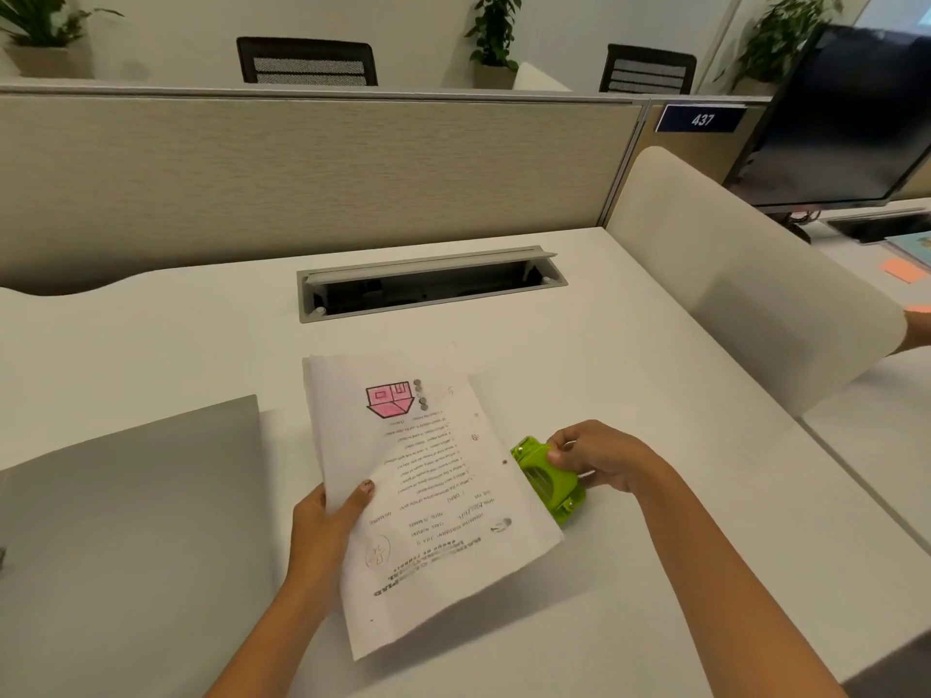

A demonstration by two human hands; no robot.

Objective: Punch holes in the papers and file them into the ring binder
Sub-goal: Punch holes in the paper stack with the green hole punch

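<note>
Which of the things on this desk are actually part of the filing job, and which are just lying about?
In use: papers held by the left hand; green hole punch gripped by the right hand; grey binder.
Lying about: monitor, orange notes, cable hatch.

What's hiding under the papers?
The green hole punch pokes out from under the papers' right edge. The left hand holds the other edge, thumb on top; its fingers underneath are covered, like the desk there.
</note>
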